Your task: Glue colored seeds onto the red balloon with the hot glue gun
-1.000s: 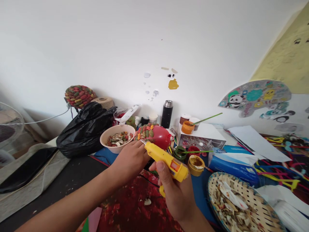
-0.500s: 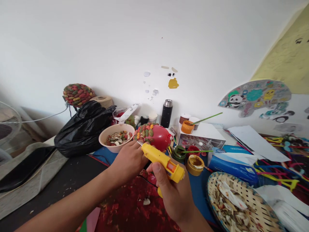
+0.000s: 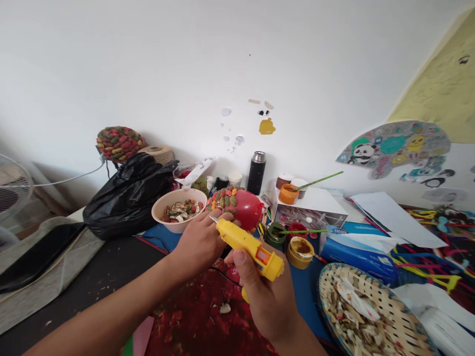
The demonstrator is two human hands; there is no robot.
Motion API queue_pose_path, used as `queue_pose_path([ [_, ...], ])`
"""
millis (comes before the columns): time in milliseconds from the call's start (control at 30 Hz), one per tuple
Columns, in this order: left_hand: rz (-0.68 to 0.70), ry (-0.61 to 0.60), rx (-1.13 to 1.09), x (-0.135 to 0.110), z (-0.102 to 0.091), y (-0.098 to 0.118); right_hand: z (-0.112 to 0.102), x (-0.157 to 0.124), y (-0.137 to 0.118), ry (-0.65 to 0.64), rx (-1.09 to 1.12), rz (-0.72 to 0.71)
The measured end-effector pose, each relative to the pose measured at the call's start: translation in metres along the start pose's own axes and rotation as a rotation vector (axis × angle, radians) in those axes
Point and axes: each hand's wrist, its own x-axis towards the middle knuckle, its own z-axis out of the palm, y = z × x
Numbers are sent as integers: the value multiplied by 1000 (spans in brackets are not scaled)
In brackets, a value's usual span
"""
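My right hand [image 3: 269, 296] is wrapped round a yellow hot glue gun [image 3: 248, 247], its metal nozzle pointing up and left. Just beyond the nozzle is a red balloon [image 3: 249, 209], its left part covered with red, green and orange painted shells [image 3: 227, 199]. My left hand [image 3: 202, 241] is bent against the near side of the balloon, gripping it; the glue gun hides part of its fingers. Left of the balloon, a pale bowl [image 3: 158, 210] holds more painted shells.
Open paint jars [image 3: 300, 253] stand to the right, a green brush across one. A woven basket [image 3: 397, 309] with shells lies at front right. At left are a black plastic bag [image 3: 122, 198] and a shell-covered ball [image 3: 120, 143]. A black flask [image 3: 256, 174] stands by the wall.
The fingers of my left hand have shifted slightly up beside the nozzle, against the balloon. The glue gun in my right hand stays almost where it was.
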Motion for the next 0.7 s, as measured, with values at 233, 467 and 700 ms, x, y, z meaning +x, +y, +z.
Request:
queue_pose_path([
  [233, 22, 44, 10, 2, 1, 3, 0, -2, 3, -13, -21, -12],
  [467, 4, 1, 20, -5, 2, 6, 0, -2, 2, -27, -39, -5],
  [700, 10, -5, 25, -9, 2, 7, 0, -3, 2, -4, -24, -16],
])
